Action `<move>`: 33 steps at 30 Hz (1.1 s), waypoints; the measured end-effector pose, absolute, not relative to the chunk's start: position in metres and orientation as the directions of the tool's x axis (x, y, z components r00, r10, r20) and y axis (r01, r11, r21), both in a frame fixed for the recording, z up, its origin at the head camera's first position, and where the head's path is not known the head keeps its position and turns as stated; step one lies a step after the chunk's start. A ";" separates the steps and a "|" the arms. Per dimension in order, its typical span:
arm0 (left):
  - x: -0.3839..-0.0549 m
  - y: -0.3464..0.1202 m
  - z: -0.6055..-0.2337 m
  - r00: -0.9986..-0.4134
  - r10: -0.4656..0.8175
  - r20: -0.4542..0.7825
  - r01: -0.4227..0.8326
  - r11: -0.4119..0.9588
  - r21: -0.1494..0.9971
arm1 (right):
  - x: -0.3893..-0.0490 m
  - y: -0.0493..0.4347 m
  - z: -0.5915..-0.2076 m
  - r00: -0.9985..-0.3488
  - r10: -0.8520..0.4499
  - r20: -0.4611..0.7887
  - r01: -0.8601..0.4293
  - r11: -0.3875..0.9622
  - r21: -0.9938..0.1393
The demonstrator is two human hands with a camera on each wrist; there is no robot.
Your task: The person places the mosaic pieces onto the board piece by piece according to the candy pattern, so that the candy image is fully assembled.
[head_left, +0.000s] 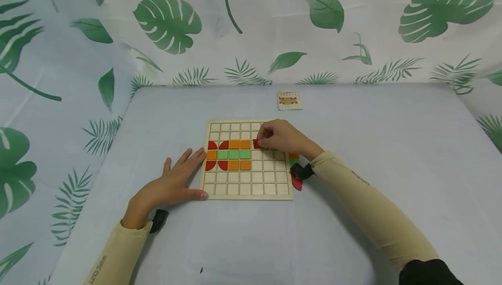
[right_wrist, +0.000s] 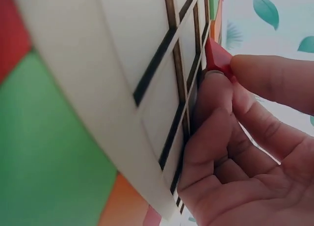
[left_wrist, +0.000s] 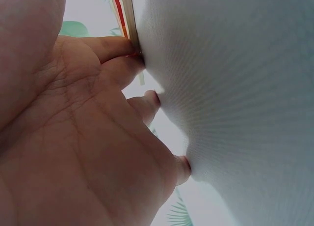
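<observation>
A pale wooden grid board (head_left: pixel 247 197) lies flat on the table. On its left side are orange squares (head_left: pixel 234 144), light green squares (head_left: pixel 233 154) and red curved pieces (head_left: pixel 210 165), set in three rows. My right hand (head_left: pixel 284 137) pinches a red piece (right_wrist: pixel 217 56) between thumb and finger, right at the grid's surface, just right of the top row's orange squares. The left hand (head_left: pixel 170 185) is spread at the board's left edge, with fingertips and thumb against it. The left wrist view shows the palm (left_wrist: pixel 83 127) and some fingertips down on the table.
Behind the board lies a small pattern card (head_left: pixel 289 101) with a red, orange and green design. Loose pieces, among them a red one (head_left: pixel 296 183), lie along the board's right edge, partly hidden under the right wrist. A leaf-printed cloth (head_left: pixel 251 28) hangs at the back.
</observation>
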State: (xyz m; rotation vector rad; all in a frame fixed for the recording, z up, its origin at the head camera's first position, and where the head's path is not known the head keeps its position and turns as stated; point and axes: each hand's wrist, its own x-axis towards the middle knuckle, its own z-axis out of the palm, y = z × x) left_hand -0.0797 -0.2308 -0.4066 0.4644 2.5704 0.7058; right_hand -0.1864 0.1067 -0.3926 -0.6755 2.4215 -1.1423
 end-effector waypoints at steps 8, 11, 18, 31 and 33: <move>-0.080 -0.231 -0.406 -0.853 0.419 -0.312 0.198 0.812 0.548 | -0.188 0.101 -0.392 -0.832 -0.542 -0.119 -0.282 0.597 -0.751; -0.080 -0.231 -0.405 -0.852 0.423 -0.308 0.203 0.810 0.550 | -0.188 0.099 -0.392 -0.830 -0.546 -0.117 -0.293 0.605 -0.740; -0.080 -0.231 -0.405 -0.849 0.431 -0.306 0.209 0.805 0.555 | -0.188 0.095 -0.394 -0.823 -0.558 -0.107 -0.325 0.618 -0.716; -0.080 -0.232 -0.407 -0.850 0.429 -0.307 0.208 0.807 0.552 | -0.187 0.092 -0.392 -0.813 -0.575 -0.089 -0.371 0.631 -0.681; -0.080 -0.233 -0.407 -0.849 0.429 -0.307 0.210 0.808 0.551 | -0.187 0.091 -0.393 -0.817 -0.570 -0.087 -0.368 0.632 -0.682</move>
